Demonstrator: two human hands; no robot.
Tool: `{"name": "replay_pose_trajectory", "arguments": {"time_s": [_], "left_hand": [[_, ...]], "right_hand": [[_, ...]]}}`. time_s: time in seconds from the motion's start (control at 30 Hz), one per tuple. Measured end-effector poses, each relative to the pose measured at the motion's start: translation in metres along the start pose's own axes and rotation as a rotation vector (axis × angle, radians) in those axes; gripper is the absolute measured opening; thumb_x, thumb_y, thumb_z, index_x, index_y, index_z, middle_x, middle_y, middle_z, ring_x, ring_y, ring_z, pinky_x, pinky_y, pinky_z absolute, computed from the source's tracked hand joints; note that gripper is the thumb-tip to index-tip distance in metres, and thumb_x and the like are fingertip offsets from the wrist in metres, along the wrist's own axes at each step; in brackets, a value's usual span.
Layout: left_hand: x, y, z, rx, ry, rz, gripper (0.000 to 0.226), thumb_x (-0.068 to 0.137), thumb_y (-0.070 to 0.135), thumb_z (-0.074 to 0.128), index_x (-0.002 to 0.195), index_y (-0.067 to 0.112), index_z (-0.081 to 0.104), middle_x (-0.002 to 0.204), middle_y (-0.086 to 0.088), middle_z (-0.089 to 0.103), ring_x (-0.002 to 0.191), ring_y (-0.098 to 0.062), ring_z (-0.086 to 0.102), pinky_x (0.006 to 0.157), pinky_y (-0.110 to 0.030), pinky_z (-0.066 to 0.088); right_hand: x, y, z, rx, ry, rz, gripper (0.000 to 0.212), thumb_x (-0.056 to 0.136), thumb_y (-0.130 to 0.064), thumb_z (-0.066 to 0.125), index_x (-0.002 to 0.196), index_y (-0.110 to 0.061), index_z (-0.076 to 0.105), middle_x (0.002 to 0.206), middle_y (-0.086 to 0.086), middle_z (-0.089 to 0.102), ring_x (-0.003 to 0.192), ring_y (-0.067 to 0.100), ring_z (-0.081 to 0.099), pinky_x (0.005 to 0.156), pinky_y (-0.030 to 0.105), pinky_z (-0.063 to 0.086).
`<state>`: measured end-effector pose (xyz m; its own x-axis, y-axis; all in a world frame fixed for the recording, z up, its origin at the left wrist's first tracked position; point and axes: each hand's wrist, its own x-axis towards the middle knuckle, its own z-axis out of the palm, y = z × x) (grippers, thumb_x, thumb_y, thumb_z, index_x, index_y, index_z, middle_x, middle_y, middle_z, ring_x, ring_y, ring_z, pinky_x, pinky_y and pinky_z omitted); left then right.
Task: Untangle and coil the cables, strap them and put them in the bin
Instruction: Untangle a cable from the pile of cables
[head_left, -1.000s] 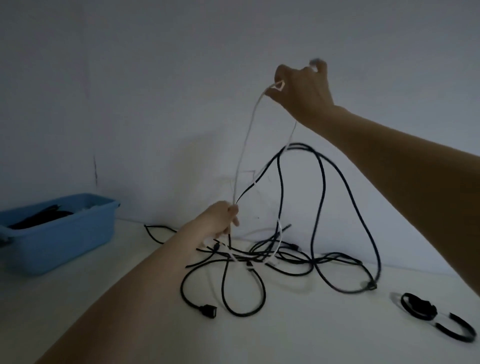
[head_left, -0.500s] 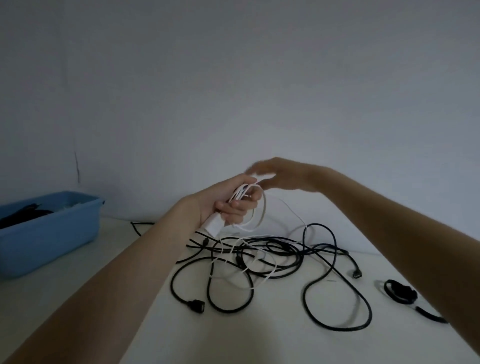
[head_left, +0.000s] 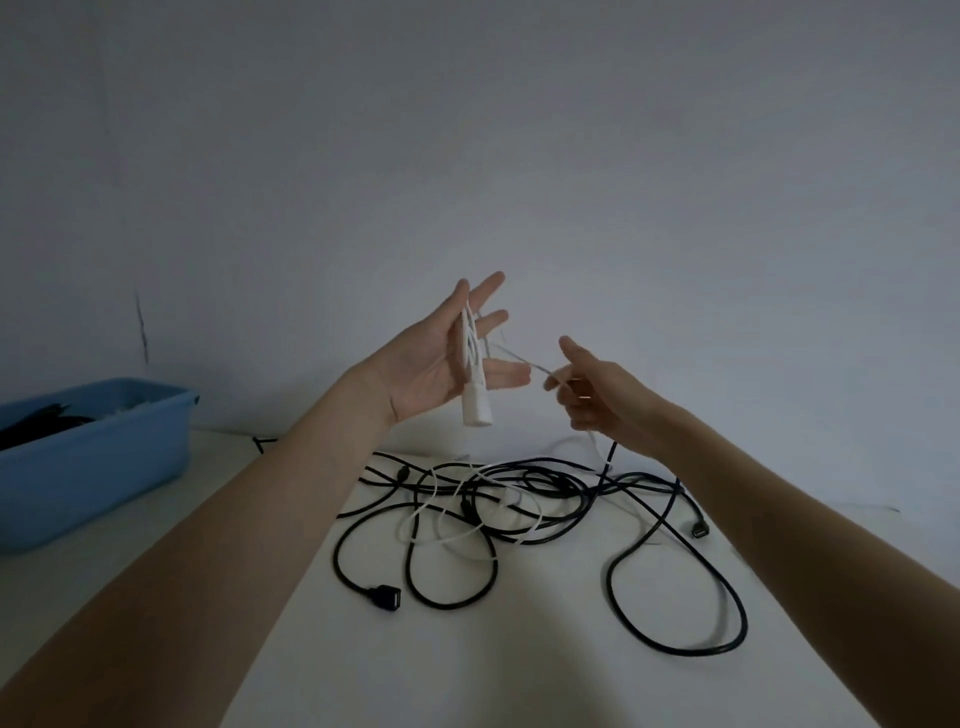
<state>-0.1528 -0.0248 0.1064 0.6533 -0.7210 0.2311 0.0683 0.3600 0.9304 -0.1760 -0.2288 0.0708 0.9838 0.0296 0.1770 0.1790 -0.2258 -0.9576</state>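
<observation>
Two hands hover above the bench in dim light. The left hand is palm-up with fingers spread wide; a few loops of the white cable lie across it, the plug end dangling below the palm. Whether the thumb pins those loops I cannot tell. A blurred white strand runs right to the right hand, whose curled fingers pinch it; beyond that hand it drops into the tangle. There, white loops and black cables cross so thickly that single runs are hard to follow. One black plug lies near, another at the right. The blue bin sits at the left, cut by the frame edge, with dark contents that are hard to make out.
</observation>
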Motion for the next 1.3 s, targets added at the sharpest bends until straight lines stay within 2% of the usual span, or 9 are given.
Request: {"name": "replay_pose_trajectory", "arguments": {"time_s": [0.1, 0.3, 0.5, 0.67, 0.77, 0.87, 1.03, 1.17, 1.3], "left_hand": [[0.001, -0.01, 0.011, 0.019, -0.125, -0.007, 0.048, 0.096, 0.052, 0.023, 0.139, 0.037, 0.04, 0.148, -0.002, 0.04, 0.101, -0.035, 0.066, 0.082, -0.042, 0.057], [-0.001, -0.013, 0.012, -0.002, -0.223, -0.02, 0.054, 0.093, 0.056, 0.023, 0.122, 0.03, 0.06, 0.117, -0.009, 0.067, 0.071, -0.016, 0.071, 0.062, -0.024, 0.057], [0.002, -0.021, 0.015, -0.051, -0.146, -0.072, 0.053, 0.088, 0.051, 0.035, 0.103, 0.018, 0.075, 0.074, -0.004, 0.069, 0.033, -0.002, 0.048, 0.028, -0.009, 0.034], [0.011, -0.024, 0.022, -0.088, -0.184, -0.082, 0.046, 0.083, 0.038, 0.046, 0.098, 0.006, 0.074, 0.066, -0.004, 0.067, 0.028, 0.0, 0.038, 0.027, -0.01, 0.028], [0.014, -0.028, 0.032, -0.107, -0.116, -0.079, 0.038, 0.081, 0.029, 0.042, 0.073, 0.007, 0.072, 0.053, 0.002, 0.055, 0.023, -0.002, 0.03, 0.026, -0.012, 0.021], [0.017, -0.029, 0.029, -0.041, 0.0, -0.076, 0.036, 0.091, 0.025, 0.033, 0.07, 0.007, 0.057, 0.039, 0.006, 0.04, 0.021, -0.003, 0.023, 0.027, -0.013, 0.017], [0.017, -0.03, 0.025, 0.062, 0.092, -0.063, 0.037, 0.099, 0.033, 0.031, 0.07, 0.015, 0.042, 0.041, 0.009, 0.033, 0.026, -0.003, 0.02, 0.031, -0.014, 0.02], [0.019, -0.041, 0.037, 0.068, 0.055, -0.016, 0.043, 0.1, 0.045, 0.028, 0.072, 0.016, 0.043, 0.045, 0.008, 0.038, 0.032, -0.002, 0.026, 0.036, -0.014, 0.028], [0.019, -0.037, 0.04, -0.055, -0.044, -0.003, 0.039, 0.102, 0.038, 0.029, 0.079, 0.012, 0.047, 0.05, 0.008, 0.05, 0.026, -0.002, 0.031, 0.032, -0.011, 0.023]], "right_hand": [[0.003, -0.009, 0.013, 0.031, -0.161, -0.01, 0.047, 0.095, -0.055, 0.031, 0.096, -0.016, 0.058, 0.064, -0.004, 0.048, 0.052, 0.009, 0.036, 0.049, 0.019, 0.029], [0.0, -0.013, 0.023, 0.301, -0.365, 0.036, 0.045, 0.099, -0.048, 0.024, 0.081, -0.015, 0.048, 0.057, -0.006, 0.046, 0.041, 0.003, 0.029, 0.038, 0.015, 0.015], [0.004, -0.013, 0.032, 0.284, -0.254, -0.015, 0.048, 0.094, -0.058, 0.031, 0.09, -0.016, 0.055, 0.069, 0.001, 0.047, 0.053, 0.01, 0.042, 0.035, 0.016, 0.028], [0.006, -0.015, 0.043, 0.478, -0.075, -0.029, 0.045, 0.098, -0.049, 0.032, 0.076, -0.019, 0.057, 0.052, -0.005, 0.058, 0.053, 0.009, 0.059, 0.048, 0.018, 0.048], [0.01, -0.018, 0.046, 0.601, 0.054, -0.005, 0.046, 0.098, -0.043, 0.036, 0.066, -0.015, 0.054, 0.038, -0.004, 0.049, 0.043, 0.014, 0.058, 0.042, 0.02, 0.048], [0.011, -0.015, 0.043, 0.461, 0.111, -0.034, 0.051, 0.096, -0.04, 0.04, 0.057, -0.014, 0.06, 0.046, 0.003, 0.052, 0.054, 0.02, 0.054, 0.056, 0.026, 0.044], [0.011, -0.012, 0.048, 0.404, 0.295, 0.013, 0.036, 0.089, -0.033, 0.048, 0.057, -0.018, 0.052, 0.06, 0.004, 0.041, 0.058, 0.018, 0.04, 0.054, 0.027, 0.03], [0.004, -0.022, 0.053, 0.61, 0.393, 0.023, 0.042, 0.094, -0.024, 0.04, 0.054, -0.012, 0.04, 0.033, 0.001, 0.039, 0.027, 0.015, 0.043, 0.034, 0.012, 0.032], [-0.002, -0.025, 0.062, 0.7, 0.395, -0.047, 0.039, 0.097, -0.022, 0.038, 0.06, -0.012, 0.041, 0.031, -0.003, 0.042, 0.024, 0.011, 0.044, 0.029, 0.012, 0.033]]}}
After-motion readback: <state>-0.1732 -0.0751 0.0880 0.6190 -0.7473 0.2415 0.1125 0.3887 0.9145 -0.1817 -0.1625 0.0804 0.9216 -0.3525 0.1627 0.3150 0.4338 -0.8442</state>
